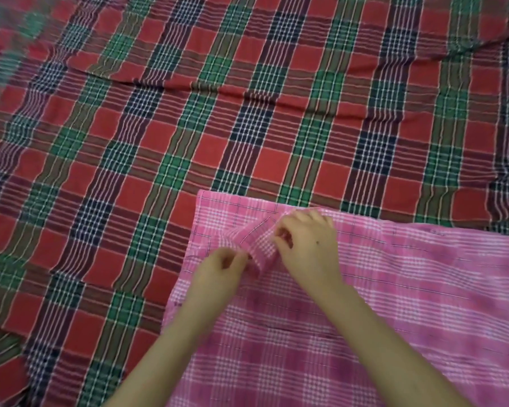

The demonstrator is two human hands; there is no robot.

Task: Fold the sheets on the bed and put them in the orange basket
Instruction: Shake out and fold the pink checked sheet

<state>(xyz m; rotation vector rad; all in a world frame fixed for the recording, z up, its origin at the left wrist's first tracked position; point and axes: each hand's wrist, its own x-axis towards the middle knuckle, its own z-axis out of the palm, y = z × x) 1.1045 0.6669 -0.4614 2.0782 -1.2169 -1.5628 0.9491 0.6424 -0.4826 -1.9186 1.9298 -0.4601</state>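
Person, two arms in view.
- left hand (221, 267): bare; outline softened by motion blur, fingertips indistinct.
- right hand (310, 248): bare; sharper; one small dark spot (318, 243) on its back; nail detail too small to tell.
- left forearm (171, 333): bare along all the length shown, slender, smooth, edges blurred.
- right forearm (379, 333): bare along all the length shown, slender, smooth.

Matt woven pink checked sheet (365, 304) lies on crinkled, matt red plaid cloth (188, 113).
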